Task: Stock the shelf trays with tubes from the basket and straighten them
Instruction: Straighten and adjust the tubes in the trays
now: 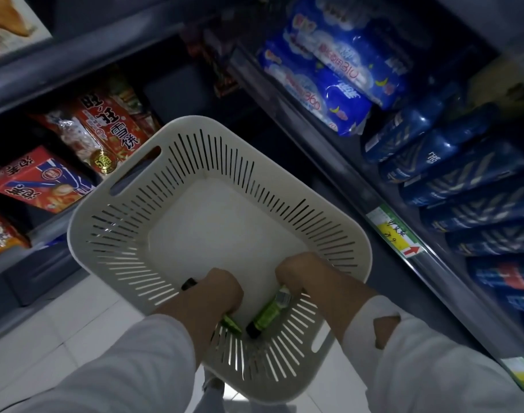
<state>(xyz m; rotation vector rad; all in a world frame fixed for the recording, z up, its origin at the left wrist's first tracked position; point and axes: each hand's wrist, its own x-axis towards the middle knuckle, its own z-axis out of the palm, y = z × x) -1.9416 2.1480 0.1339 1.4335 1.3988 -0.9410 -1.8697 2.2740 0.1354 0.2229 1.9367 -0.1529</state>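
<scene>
- Inside the white basket [120, 234], against its near wall: both grips reach down together, probably so that two tubes leave per trip.
- Left grip [222, 290]: fingers curled round the left tube [232, 324], which is green; its black cap juts out beyond the knuckles.
- Right grip [299, 272]: clenched on the upper end of the right tube [268, 314], cap end low.
- Shelf [359, 186] at right: trays not discernible.

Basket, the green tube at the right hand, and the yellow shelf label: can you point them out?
basket [225, 228], head view, bare white floor inside.
green tube [268, 312], head view, middle of its green body.
yellow shelf label [393, 231], head view, handwritten yellow patch.
</scene>
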